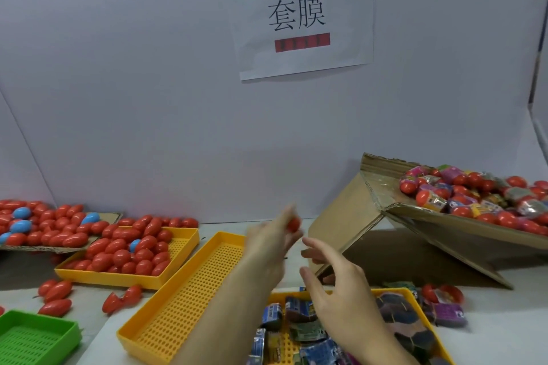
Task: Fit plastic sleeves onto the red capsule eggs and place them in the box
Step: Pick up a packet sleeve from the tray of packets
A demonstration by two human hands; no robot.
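The left hand [274, 234] was raised above the table, blurred by motion, its fingertips pinching a single red capsule egg [293, 224] just left of the tilted cardboard box [341, 234]. The right hand [335, 278] hovered below and to the right of it, fingers spread and loosely bent, holding nothing, above the near yellow tray [394, 293] that held printed plastic sleeves [308, 332] in blue, green and purple.

The box leaned toward the person on its far-right side, its open top heaped with sleeved eggs [462, 195]. Two more sleeved eggs [443, 295] lay on the table just right of the sleeve tray.

Between the arms and the left side stood an empty perforated yellow tray [189, 299]. Further left, another yellow tray [178, 249] was piled with bare red eggs [124, 252], and a cardboard sheet [112, 216] behind it carried more, a few of them blue. Loose red eggs [56, 290] lay on the table [504, 320] near a green tray [38, 338] at the near left corner. A paper sign [302, 15] hung on the white back wall.
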